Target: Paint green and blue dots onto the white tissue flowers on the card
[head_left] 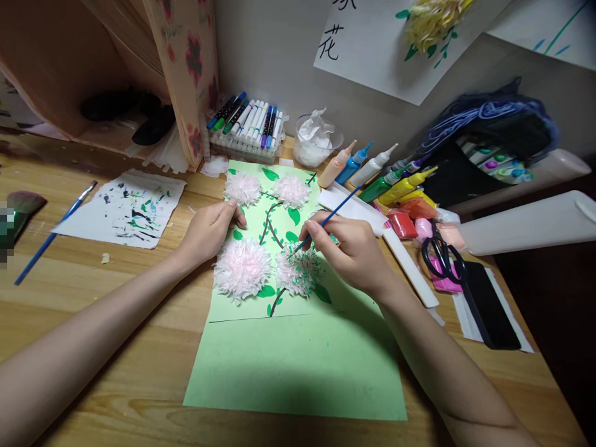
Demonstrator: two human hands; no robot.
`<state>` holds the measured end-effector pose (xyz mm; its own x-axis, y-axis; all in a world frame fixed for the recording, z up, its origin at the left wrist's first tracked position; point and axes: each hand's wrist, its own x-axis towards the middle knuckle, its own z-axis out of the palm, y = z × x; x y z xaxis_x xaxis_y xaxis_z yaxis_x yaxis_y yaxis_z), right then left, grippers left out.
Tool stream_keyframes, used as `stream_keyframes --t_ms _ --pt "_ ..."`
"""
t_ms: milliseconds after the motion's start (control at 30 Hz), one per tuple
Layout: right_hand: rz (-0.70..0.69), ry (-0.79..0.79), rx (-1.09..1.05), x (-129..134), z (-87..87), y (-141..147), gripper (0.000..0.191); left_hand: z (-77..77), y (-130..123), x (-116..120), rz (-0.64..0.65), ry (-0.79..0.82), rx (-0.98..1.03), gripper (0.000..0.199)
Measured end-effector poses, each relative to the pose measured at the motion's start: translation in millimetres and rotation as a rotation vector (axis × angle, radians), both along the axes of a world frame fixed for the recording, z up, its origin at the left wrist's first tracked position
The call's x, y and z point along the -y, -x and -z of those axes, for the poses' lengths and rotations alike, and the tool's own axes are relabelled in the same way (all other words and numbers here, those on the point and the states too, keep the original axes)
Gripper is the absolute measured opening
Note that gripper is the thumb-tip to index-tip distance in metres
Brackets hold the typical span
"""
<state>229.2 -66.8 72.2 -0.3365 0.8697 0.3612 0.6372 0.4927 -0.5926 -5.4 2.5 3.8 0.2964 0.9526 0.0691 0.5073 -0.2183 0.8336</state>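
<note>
Your right grip point(347, 245) pinches the blue paintbrush point(336, 210); dab only the petal tips of the green-flecked flower point(298, 276). Steady the green paper point(298, 366), inboard of the tabletop's point(130, 403) right edge, with your left hand point(209, 230); its closure cannot be told.

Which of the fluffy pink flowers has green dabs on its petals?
The lower right flower on the green paper, at the tip of the brush. The other three are plain pink and white.
</note>
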Motion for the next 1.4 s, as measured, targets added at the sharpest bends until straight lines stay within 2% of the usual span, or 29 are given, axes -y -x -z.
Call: stream_keyframes --t_ms 67,167,267,367,533,667,767,833,933,1033,1200,1400 --pt "0.045 -0.025 -0.06 -1 -4.6 -7 0.044 -0.6 0 0 -0.004 0.004 -0.004 0.049" --pt "0.208 -0.078 -0.09 -6 -14.8 -26 0.045 -1.1 -1 1 -0.014 0.007 -0.013 0.048" --pt "0.337 -0.003 0.063 -14 -21.1 -45 0.042 -1.2 -1 1 -0.015 0.012 -0.004 0.048" --pt "0.355 0.141 0.263 -21 -19.3 -52 0.041 -1.2 -1 1 -0.009 0.026 0.005 0.048" --pt "0.299 0.252 0.397 -25 -12.5 -47 0.039 -1.0 0 1 -0.011 0.001 -0.016 0.05" --pt "0.314 0.147 0.368 -25 -10.9 -49 0.041 -1.4 -1 1 -0.01 0.005 -0.016 0.049" --pt "0.26 0.097 0.376 -23 -11.6 -51 0.044 -1.8 -1 1 -0.013 0.02 -0.006 0.049" --pt "0.239 0.055 0.32 -19 -14.4 -48 0.044 -1.8 -1 1 -0.015 0.02 -0.004 0.049" --pt "0.213 -0.006 0.099 -9 -19.8 -36 0.041 -1.2 -1 1 -0.013 0.008 -0.018 0.05" --pt "0.115 0.03 -0.046 -1 -20.6 -20 0.04 -0.3 -1 1 -0.006 0.001 -0.024 0.05" --pt "-0.009 0.079 0.016 2 -10.0 -2 0.038 0.3 0 1 -0.009 0.003 -0.021 0.049" --pt "-0.053 0.098 0.058 1 -3.2 3 0.036 1.6 0 0 0.002 0.007 -0.018 0.051"
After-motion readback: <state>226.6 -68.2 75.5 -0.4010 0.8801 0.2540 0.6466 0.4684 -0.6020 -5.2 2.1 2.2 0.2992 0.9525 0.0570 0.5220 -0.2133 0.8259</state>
